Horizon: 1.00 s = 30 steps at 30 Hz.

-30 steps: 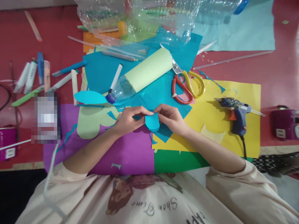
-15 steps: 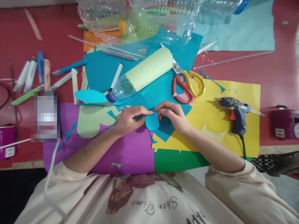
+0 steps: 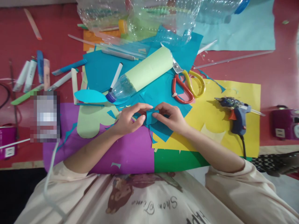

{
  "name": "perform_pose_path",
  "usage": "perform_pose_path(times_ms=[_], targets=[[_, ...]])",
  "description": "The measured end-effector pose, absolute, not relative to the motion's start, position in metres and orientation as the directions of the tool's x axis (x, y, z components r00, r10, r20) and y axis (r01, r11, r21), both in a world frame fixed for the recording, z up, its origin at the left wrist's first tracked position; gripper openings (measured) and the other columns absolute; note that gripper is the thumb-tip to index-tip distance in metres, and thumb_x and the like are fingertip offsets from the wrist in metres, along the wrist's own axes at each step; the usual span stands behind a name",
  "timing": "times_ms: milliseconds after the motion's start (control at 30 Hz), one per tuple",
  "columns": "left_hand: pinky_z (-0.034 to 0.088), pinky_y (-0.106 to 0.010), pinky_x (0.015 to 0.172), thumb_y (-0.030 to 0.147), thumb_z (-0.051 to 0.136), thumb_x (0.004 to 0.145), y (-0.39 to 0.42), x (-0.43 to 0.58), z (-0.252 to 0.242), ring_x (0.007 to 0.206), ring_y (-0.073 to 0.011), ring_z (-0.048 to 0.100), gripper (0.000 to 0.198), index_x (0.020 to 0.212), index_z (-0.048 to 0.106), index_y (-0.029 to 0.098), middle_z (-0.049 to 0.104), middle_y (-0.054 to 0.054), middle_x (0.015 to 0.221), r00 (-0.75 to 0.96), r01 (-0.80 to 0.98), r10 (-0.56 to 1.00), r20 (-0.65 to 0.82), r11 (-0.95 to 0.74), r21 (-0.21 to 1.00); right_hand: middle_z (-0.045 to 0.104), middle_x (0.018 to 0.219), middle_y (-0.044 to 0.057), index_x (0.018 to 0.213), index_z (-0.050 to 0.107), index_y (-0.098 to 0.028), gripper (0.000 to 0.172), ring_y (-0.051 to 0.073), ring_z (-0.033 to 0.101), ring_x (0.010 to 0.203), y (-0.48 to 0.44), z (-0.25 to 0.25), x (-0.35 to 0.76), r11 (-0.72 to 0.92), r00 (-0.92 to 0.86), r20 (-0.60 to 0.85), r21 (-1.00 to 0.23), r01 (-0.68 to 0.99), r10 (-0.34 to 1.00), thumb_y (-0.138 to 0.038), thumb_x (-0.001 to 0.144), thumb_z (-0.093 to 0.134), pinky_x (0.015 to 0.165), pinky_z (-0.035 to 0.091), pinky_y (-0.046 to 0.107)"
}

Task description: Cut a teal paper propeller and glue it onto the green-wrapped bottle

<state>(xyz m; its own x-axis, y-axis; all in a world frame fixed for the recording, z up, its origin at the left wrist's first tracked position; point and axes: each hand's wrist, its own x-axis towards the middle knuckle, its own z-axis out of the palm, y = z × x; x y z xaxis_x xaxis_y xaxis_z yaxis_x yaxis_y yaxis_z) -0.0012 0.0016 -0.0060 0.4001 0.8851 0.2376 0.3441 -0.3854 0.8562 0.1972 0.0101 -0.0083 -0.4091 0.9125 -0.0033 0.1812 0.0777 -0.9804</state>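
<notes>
Between my two hands is a small piece of blue paper (image 3: 150, 118), bent along its upper edge. My left hand (image 3: 132, 118) has its fingertips on the left side of the paper, thumb below. On the right side, my right hand (image 3: 171, 116) pinches the paper between thumb and fingers. Just beyond lies a plastic bottle (image 3: 122, 88) wrapped in light green paper (image 3: 151, 67), with a purple cap and a blue leaf-shaped paper piece (image 3: 90, 96) at its cap end. Scissors (image 3: 183, 87) with red and yellow handles rest right of the bottle.
A blue glue gun (image 3: 239, 119) lies on yellow paper (image 3: 249, 93) at the right. Markers (image 3: 30, 76) and a phone (image 3: 46, 116) with a cable are at the left. Large clear bottles (image 3: 161, 18) stand at the back. Purple paper (image 3: 130, 155) lies nearest my body.
The blue paper's rounded lower end, which hung flat, now appears tilted and foreshortened. My left thumb has moved down and away from the fingers; my right thumb has come onto the paper's front.
</notes>
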Motion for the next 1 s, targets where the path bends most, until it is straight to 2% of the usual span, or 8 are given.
perform_pose_path(times_ms=[200, 400, 667, 1000], targets=[[0.058, -0.022, 0.073, 0.051, 0.064, 0.084, 0.0055, 0.0012, -0.0034, 0.077, -0.0147, 0.072, 0.037, 0.101, 0.070, 0.018, 0.077, -0.005, 0.096, 0.380, 0.340, 0.921, 0.082, -0.222, 0.914, 0.063, 0.068, -0.001, 0.080, 0.059, -0.019, 0.023, 0.009, 0.054, 0.054, 0.0077, -0.0082, 0.1971, 0.221, -0.401, 0.107, -0.943, 0.249, 0.910, -0.041, 0.087, 0.060, 0.052, 0.043, 0.023], [0.055, -0.020, 0.065, 0.055, 0.060, 0.086, 0.0061, 0.0018, -0.0043, 0.068, -0.0125, 0.069, 0.040, 0.094, 0.072, 0.017, 0.076, -0.003, 0.078, 0.361, 0.350, 0.922, 0.140, -0.274, 0.896, 0.066, 0.069, 0.000, 0.081, 0.060, -0.020, 0.022, 0.010, 0.057, 0.055, 0.0073, -0.0086, 0.1972, 0.304, -0.394, 0.182, -0.913, 0.274, 0.901, -0.040, 0.090, 0.058, 0.053, 0.046, 0.023], [0.055, -0.021, 0.066, 0.060, 0.056, 0.087, 0.0052, 0.0033, -0.0053, 0.070, -0.0132, 0.070, 0.045, 0.092, 0.072, 0.019, 0.077, -0.004, 0.083, 0.339, 0.395, 0.932, 0.129, -0.266, 0.880, 0.067, 0.070, 0.000, 0.083, 0.060, -0.020, 0.022, 0.010, 0.057, 0.055, 0.0074, -0.0092, 0.1971, 0.331, -0.389, 0.211, -0.903, 0.274, 0.897, -0.040, 0.091, 0.057, 0.052, 0.047, 0.023], [0.055, -0.019, 0.066, 0.056, 0.057, 0.088, 0.0057, 0.0034, -0.0081, 0.073, -0.0124, 0.072, 0.039, 0.089, 0.072, 0.020, 0.078, -0.003, 0.084, 0.328, 0.393, 0.930, 0.169, -0.297, 0.870, 0.066, 0.067, -0.002, 0.085, 0.062, -0.020, 0.011, 0.009, 0.059, 0.054, 0.0069, -0.0081, 0.1976, 0.336, -0.348, 0.244, -0.912, 0.236, 0.905, -0.031, 0.088, 0.062, 0.051, 0.048, 0.020]])
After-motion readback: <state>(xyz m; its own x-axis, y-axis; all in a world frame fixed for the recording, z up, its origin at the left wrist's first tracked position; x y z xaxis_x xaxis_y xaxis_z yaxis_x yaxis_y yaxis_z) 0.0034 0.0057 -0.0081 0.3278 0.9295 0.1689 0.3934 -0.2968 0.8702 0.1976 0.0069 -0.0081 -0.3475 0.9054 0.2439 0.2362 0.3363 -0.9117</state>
